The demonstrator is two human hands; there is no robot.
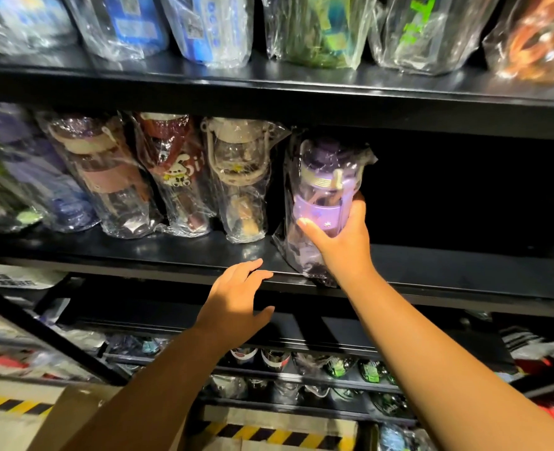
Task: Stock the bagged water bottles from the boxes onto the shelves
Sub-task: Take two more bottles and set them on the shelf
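Grips the purple bottle [321, 190] with the right hand [340, 236], thumb and fingers wrapped round its middle band through the bag. Stands near upright at the front edge of the shelf [448, 271], bag bottom overhanging the lip, just right of the beige bottle [240, 180]. Probably calls for a push straight back into the row. Keeps nothing in the left hand [236, 297], fingers loose, at the lip left of the bottle.

Top shelf [301, 89]: six bagged items [210, 27]. Middle shelf [139, 252]: five bagged bottles [240, 177] countable, one purple bottle [321, 183] among them; more blurred far left. Hands: two, left hand [236, 297] and right hand [344, 245].
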